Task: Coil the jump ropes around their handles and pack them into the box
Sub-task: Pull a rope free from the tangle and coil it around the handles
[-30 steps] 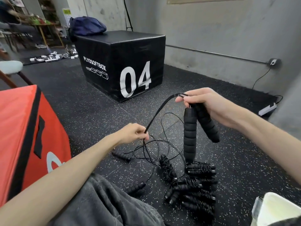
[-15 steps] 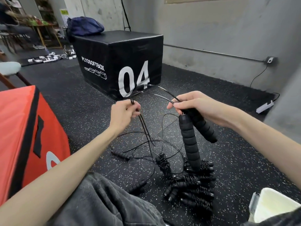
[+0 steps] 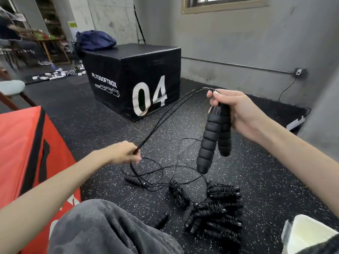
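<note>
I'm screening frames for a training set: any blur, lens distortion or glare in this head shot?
Head view: wide-angle bending, walls and window frame lean; soft daylight, no harsh glare; the rope between left hand and right hand smears slightly; handles fairly sharp.

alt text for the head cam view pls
A person's right hand holds two black foam handles upright while the left hand pulls their cord taut. Coiled jump ropes are piled on the speckled floor below.

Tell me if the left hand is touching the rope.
Touching. The head view shows the left hand pinching the black rope, stretched taut toward the right hand.
</note>
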